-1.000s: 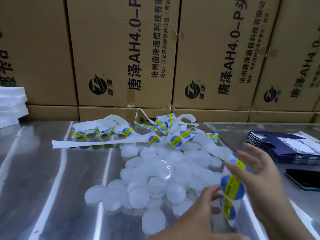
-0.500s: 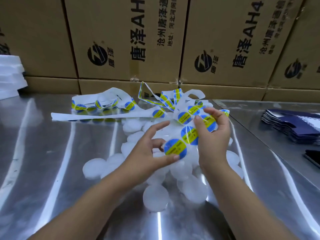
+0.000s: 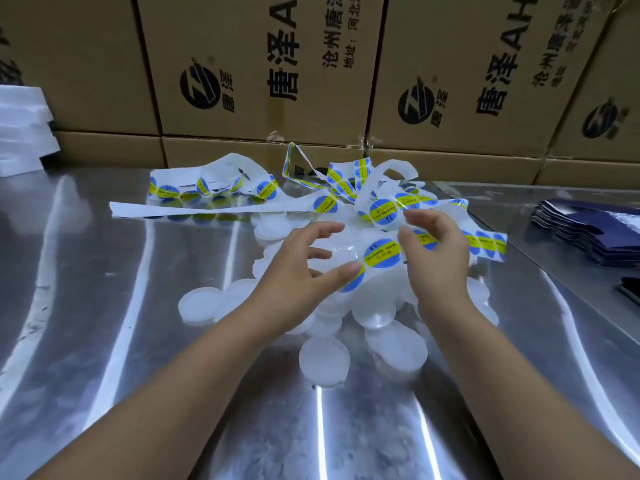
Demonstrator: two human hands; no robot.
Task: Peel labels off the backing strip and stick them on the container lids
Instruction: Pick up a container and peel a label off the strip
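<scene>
Peeling stage here, I reckon. The left hand (image 3: 304, 268) has its thumb down on the near end of the glossy white backing strip (image 3: 341, 249), pinching it right by a label, with the other fingers fanned out. The right hand (image 3: 438, 251) is curled round the same strip a bit further along, and more of it trails off to the right.

Between them sits one round blue-and-yellow label (image 3: 382, 252), held just above the heap of translucent white round plastic lids (image 3: 323, 355) on the shiny metal surface (image 3: 138, 341). The rest of the strip is a tangle at the back, near the brown cardboard cartons (image 3: 242, 64).

Next move, I'd guess: get a nail under that label's edge, lift it without creasing, then pick one lid and press it on centred. Every lid I can see looks bare, so early days.
</scene>
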